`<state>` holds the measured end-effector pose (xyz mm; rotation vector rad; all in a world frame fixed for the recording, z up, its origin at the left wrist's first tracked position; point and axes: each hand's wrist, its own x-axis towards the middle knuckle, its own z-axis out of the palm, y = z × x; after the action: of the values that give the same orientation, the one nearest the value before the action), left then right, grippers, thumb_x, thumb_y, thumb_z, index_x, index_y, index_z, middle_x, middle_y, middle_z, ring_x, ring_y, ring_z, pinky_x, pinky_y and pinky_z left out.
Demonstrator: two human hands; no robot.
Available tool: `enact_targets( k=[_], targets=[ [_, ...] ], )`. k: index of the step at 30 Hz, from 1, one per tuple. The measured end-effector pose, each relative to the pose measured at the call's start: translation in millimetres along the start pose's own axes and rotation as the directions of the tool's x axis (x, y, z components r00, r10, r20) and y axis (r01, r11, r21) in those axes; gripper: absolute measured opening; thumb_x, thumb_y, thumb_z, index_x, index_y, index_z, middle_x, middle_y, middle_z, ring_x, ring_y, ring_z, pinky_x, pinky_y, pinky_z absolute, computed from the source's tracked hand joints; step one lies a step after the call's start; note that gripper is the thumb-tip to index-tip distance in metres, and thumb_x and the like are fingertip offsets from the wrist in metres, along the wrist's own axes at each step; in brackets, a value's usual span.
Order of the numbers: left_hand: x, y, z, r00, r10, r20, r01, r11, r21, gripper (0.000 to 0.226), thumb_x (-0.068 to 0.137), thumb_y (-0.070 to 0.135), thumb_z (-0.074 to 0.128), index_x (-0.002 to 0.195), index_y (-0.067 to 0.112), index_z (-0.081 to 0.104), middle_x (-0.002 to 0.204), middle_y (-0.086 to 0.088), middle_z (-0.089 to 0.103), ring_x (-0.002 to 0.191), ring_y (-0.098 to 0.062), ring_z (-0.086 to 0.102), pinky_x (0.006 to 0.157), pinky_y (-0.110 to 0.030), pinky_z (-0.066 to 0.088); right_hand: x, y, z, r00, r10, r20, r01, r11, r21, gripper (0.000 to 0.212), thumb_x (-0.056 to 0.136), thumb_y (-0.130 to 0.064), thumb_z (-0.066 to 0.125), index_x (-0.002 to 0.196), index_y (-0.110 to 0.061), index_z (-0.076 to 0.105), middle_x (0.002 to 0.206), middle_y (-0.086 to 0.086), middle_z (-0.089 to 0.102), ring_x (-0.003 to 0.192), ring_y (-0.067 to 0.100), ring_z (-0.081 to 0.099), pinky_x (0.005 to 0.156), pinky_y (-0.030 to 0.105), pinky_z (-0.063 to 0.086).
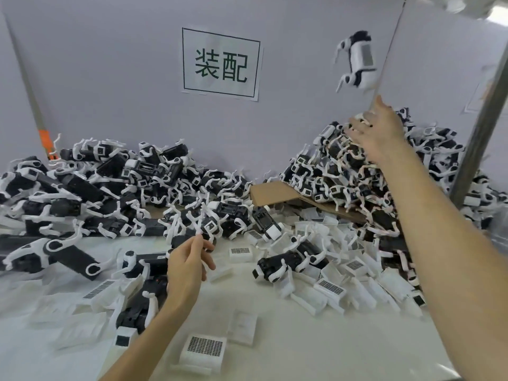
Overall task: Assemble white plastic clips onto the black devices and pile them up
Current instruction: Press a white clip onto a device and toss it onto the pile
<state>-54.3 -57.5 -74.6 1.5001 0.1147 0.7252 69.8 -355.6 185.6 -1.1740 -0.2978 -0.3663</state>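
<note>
Grey partition walls, white table [302,353]. Right hand [376,133] empty, fingers spread; clipped device [358,59] airborne over far-right corner pile [343,171]. Left hand [187,265] pinches white clip [198,228] mid-table. Judged light, rigid; thin clip arms snappable, so grip black body.

White work surface [288,353]. Left: sprawling heap of black devices [82,188] with white parts attached. Right: taller heap [357,171], same kind. Brown cardboard sheet [275,192] flat between heaps. Foreground: loose white clips [204,346] scattered, single devices [288,264] among them.
</note>
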Motion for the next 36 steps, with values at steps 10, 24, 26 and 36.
enact_targets(
  k=[10, 24, 26, 36],
  targets=[
    [-1, 1, 1, 1.000, -0.015, 0.003, 0.015, 1.000, 0.018, 0.041, 0.107, 0.021, 0.044, 0.079, 0.004, 0.069, 0.054, -0.006, 0.062, 0.042, -0.013, 0.043, 0.043, -0.021, 0.037, -56, 79, -12, 0.949, 0.120, 0.291, 0.164, 0.600, -0.783, 0.020, 0.101, -0.013, 0.054, 0.108, -0.027, 0.066, 0.120, 0.001, 0.069, 0.080, 0.011, 0.073, 0.069, 0.022, 0.057],
    [3, 2, -2, 0.998, -0.062, -0.018, 0.063, 0.998, 0.010, 0.040, 0.105, 0.018, 0.045, 0.076, 0.003, 0.068, 0.052, -0.004, 0.059, 0.040, -0.008, 0.043, 0.041, -0.018, 0.037, -96, 230, 132, 0.755, 0.308, 0.579, 0.489, 0.323, -0.810, 0.092, 0.085, -0.048, 0.073, 0.157, -0.021, 0.023, 0.164, 0.004, 0.021, 0.147, 0.025, 0.032, 0.115, 0.049, 0.035],
    [4, 1, -1, 0.998, -0.063, -0.028, 0.063, 0.998, 0.007, 0.041, 0.105, 0.018, 0.046, 0.075, 0.004, 0.068, 0.051, -0.004, 0.059, 0.040, -0.009, 0.044, 0.041, -0.019, 0.037, -92, 242, 144, 0.734, 0.349, 0.582, 0.489, 0.322, -0.810, 0.097, 0.084, -0.044, 0.075, 0.159, -0.024, 0.017, 0.165, 0.004, 0.017, 0.148, 0.026, 0.029, 0.113, 0.046, 0.036],
    [4, -2, -2, 0.997, -0.080, -0.023, 0.081, 0.996, 0.042, 0.037, 0.103, 0.018, 0.047, 0.074, 0.008, 0.068, 0.050, -0.001, 0.060, 0.042, -0.012, 0.045, 0.046, -0.025, 0.039, -109, 277, 134, 0.819, 0.181, 0.544, 0.432, 0.428, -0.794, 0.037, 0.098, -0.013, 0.059, 0.134, -0.023, 0.060, 0.120, 0.003, 0.057, 0.105, 0.021, 0.063, 0.082, 0.024, 0.045]
  ],
)
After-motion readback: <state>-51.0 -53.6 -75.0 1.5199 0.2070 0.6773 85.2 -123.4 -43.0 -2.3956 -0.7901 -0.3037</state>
